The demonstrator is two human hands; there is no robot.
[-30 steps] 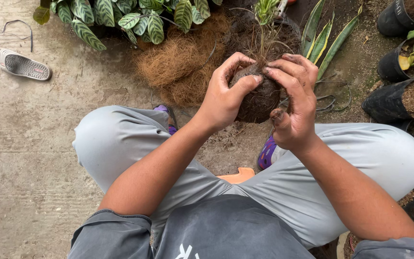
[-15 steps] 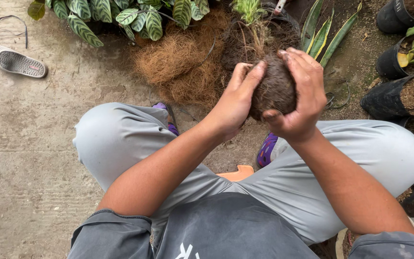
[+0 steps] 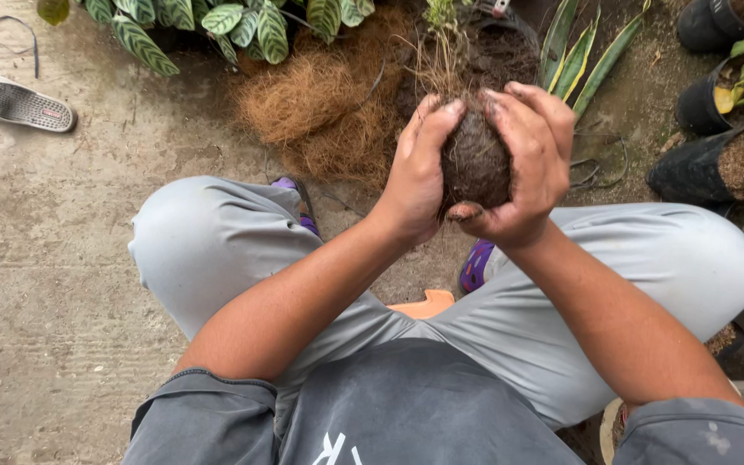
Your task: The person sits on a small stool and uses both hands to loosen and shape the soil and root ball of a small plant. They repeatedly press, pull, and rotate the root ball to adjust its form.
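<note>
Both hands closed tighter around dark soil ball

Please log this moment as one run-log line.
left hand: cupping soil ball | right hand: cupping it | plant: sprouts on top | coconut fibre pile: behind

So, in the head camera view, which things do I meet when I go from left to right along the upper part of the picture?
Grey sandal → pile of brown coconut fibre → left hand → dark soil ball → right hand → black grow bag of soil.
</note>
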